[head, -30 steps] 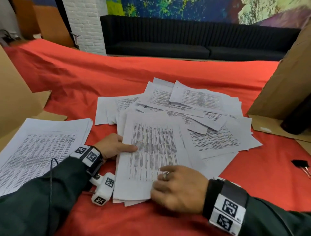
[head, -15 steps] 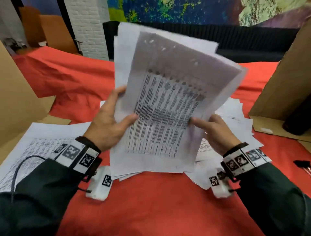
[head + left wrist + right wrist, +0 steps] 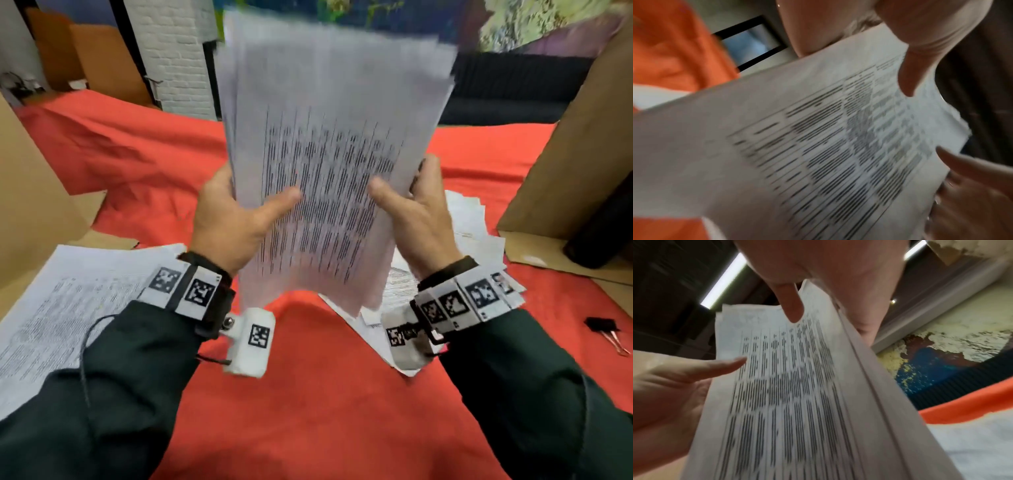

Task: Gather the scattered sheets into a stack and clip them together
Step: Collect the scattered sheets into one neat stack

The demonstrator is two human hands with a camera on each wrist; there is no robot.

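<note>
I hold a thick bundle of printed sheets (image 3: 329, 154) upright above the red tablecloth (image 3: 308, 394). My left hand (image 3: 239, 212) grips its left edge, thumb on the front page. My right hand (image 3: 414, 209) grips the right edge the same way. The left wrist view shows the bundle (image 3: 818, 146) blurred under my left thumb (image 3: 910, 73). The right wrist view shows its layered edge (image 3: 869, 386) under my right thumb (image 3: 791, 305). More loose sheets (image 3: 469, 219) lie on the cloth behind my right hand. A black binder clip (image 3: 601, 325) lies at the right.
Another pile of printed sheets (image 3: 68, 301) lies on the cloth at my left. Brown cardboard stands at the left (image 3: 27, 192) and at the right (image 3: 575, 154). A black sofa (image 3: 507, 92) runs along the far wall.
Both hands were flat on the sheets a second ago. They have since lifted a bundle off the cloth, raised it upright and squared it between them.
</note>
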